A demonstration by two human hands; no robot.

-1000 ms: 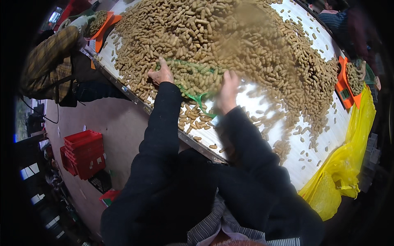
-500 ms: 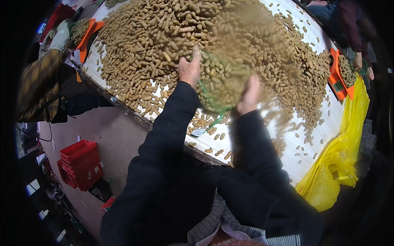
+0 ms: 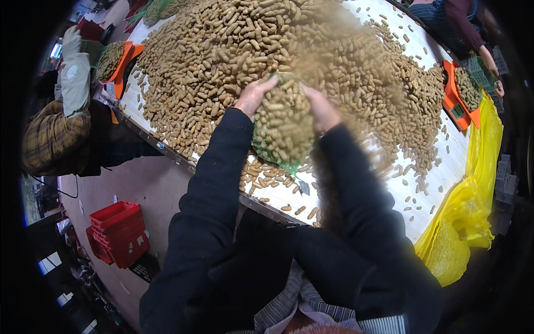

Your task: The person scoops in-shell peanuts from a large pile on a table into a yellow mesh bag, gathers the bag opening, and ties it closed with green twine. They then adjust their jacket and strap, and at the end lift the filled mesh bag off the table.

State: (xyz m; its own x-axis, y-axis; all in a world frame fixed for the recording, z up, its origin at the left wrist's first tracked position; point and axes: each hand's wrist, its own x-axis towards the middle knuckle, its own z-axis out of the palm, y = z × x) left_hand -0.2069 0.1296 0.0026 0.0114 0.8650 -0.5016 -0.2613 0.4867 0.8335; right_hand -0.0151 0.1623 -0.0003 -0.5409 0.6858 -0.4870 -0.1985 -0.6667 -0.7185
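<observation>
- Surface (image 3: 417,222): white, peanuts strewn across.
- Peanut heap (image 3: 200,83): spreads from 9 through 12 to 3 o'clock around bag.
- Green mesh bag (image 3: 283,122): peanut-filled, mid-view, long axis roughly 12–6; lifted or resting, can't tell.
- Left hand (image 3: 255,99): clamped on bag, which lies at its 4 o'clock.
- Right hand (image 3: 322,110): clamped too, bag at its 8; both equally near.
- Tag (image 3: 303,188): bag's 6 o'clock end.

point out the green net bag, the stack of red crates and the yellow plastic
green net bag (image 3: 284,125): head view, on its bulging middle
stack of red crates (image 3: 119,236): head view, on the outer wall
yellow plastic (image 3: 466,216): head view, on its crumpled middle
</observation>
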